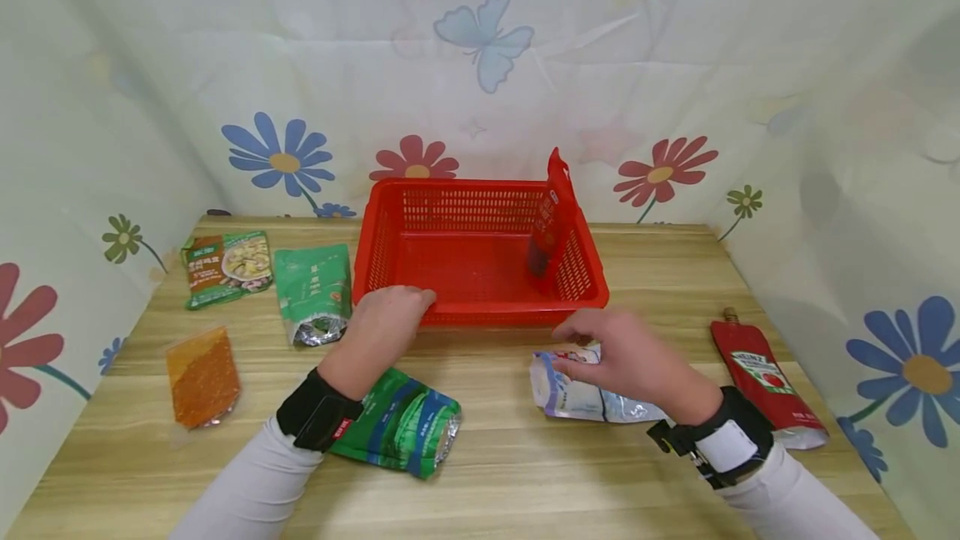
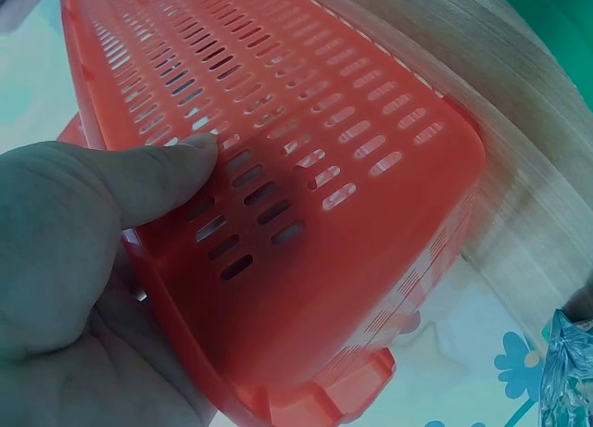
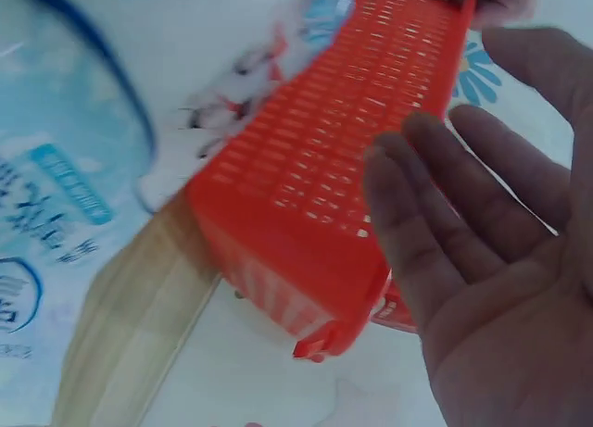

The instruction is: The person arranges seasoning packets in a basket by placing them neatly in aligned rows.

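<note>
The head camera looks forward and down. Both wrist cameras share the basket [image 1: 487, 313] close up, the blurry right perhaps farther.

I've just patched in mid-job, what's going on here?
A person's left hand grips the near rim of a red basket near its left end. Their right hand, holding nothing, hovers over a white pouch in front of the basket. A red pouch stands inside the basket toward its right end. Outside, on the table, a green-and-blue pouch, a lighter green pouch, an orange packet and a brown-green packet lie to the left, and a Heinz pouch to the right.
</note>
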Motion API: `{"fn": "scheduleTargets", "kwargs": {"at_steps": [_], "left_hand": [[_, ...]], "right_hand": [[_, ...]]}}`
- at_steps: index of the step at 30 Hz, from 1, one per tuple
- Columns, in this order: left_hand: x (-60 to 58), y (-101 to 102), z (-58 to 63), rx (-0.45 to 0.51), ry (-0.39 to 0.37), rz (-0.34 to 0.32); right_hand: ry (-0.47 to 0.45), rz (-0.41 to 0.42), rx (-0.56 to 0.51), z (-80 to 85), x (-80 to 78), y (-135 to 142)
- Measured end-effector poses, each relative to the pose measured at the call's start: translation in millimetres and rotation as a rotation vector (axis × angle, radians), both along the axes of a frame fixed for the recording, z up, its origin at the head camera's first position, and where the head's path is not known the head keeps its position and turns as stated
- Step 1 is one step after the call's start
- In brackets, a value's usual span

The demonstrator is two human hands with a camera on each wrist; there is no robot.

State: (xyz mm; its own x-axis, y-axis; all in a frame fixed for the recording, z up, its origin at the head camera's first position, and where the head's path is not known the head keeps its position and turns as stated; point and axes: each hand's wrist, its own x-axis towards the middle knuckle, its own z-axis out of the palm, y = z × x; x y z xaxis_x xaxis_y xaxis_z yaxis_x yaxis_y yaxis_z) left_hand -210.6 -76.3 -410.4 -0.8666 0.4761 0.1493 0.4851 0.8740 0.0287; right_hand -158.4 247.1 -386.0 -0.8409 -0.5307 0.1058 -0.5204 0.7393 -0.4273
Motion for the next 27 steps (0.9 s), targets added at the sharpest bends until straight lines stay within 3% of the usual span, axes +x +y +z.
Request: {"fn": "scheduleTargets", "kwargs": {"at_steps": [4,12,27], "left_hand": [[0.5,0,1.3,0.007,-0.005,0.002],[1.6,-1,1.6,0.016,-0.010,0.009],[1.3,-1,0.7,0.038,-0.006,0.005]], "right_hand": [[-0.065,0.016,0.101,-7.5,4.4,1],[-0.150,-0.043,0.267,-27.7,8.7,8],[-0.182,-0.083,0.264,-51.7,4.2,22]]}}
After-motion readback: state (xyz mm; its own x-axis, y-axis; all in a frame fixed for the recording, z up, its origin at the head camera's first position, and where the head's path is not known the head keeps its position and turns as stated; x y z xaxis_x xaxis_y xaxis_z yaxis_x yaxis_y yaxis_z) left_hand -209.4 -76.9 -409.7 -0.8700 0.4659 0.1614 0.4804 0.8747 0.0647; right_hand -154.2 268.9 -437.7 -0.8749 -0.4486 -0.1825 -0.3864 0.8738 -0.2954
